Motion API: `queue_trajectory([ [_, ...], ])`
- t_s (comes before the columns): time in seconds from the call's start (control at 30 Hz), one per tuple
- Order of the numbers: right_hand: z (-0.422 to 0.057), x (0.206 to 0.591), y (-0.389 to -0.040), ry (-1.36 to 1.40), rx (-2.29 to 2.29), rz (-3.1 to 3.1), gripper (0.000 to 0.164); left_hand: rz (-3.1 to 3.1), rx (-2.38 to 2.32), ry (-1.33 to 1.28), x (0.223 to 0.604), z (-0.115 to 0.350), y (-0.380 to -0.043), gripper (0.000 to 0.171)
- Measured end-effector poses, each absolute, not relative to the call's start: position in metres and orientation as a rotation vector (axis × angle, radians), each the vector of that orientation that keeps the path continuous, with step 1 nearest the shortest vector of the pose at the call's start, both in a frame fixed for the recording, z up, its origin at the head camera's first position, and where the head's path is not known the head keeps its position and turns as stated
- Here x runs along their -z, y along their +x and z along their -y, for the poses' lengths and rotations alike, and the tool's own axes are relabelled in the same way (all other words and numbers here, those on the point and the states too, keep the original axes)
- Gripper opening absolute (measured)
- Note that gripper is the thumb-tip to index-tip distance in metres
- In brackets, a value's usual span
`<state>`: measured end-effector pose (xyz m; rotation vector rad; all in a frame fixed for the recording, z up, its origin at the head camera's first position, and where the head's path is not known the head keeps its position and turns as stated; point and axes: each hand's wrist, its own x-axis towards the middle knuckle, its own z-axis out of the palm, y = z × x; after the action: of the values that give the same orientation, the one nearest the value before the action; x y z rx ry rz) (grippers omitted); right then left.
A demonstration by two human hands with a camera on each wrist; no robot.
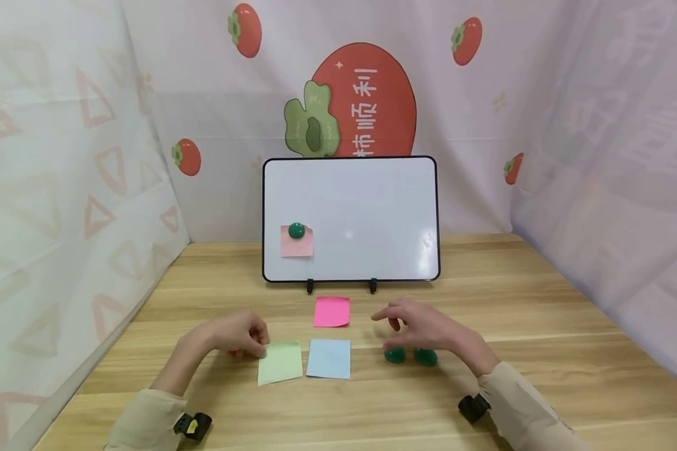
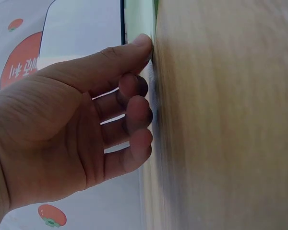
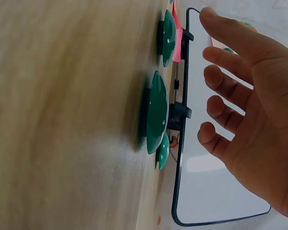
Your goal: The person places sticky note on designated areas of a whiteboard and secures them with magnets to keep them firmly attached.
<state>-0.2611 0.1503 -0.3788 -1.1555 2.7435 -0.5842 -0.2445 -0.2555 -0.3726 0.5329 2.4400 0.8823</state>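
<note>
My left hand (image 1: 239, 333) pinches the upper left corner of a light green sticky note (image 1: 281, 363) on the table; in the left wrist view the thumb tip lies at the note's edge and the other fingers are curled. Just right of it lies a blue sticky note (image 1: 329, 359), with a bright pink sticky note (image 1: 331, 312) behind. My right hand (image 1: 420, 322) hovers with loosely bent fingers, holding nothing. Below it sit round green magnets (image 1: 425, 357); the right wrist view shows another magnet (image 3: 167, 38) that the hand hides from the head view.
A black-framed whiteboard (image 1: 367, 213) stands on small black feet (image 1: 373, 285) at the back of the table. A pale pink note (image 1: 296, 247) hangs on it under a green magnet (image 1: 296, 230). Printed cloth (image 1: 214, 94) surrounds the wooden table (image 1: 338, 419).
</note>
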Motion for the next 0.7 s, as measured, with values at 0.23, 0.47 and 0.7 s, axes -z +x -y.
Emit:
queue_trajectory([
  [0.23, -0.159, 0.381, -0.264, -1.173, 0.674, -2.641, 0.055, -2.477, -0.842, 0.562, 0.376, 0.256, -0.247, 0.010],
  [0.47, -0.165, 0.385, -0.266, -1.232, 0.711, -2.552, 0.055, -2.506, -0.836, 0.632, 0.377, 0.257, -0.251, 0.010],
  [0.7, -0.170, 0.389, -0.268, -1.179, 0.702, -2.532, 0.056, -2.505, -0.851, 0.656, 0.377, 0.257, -0.250, 0.009],
])
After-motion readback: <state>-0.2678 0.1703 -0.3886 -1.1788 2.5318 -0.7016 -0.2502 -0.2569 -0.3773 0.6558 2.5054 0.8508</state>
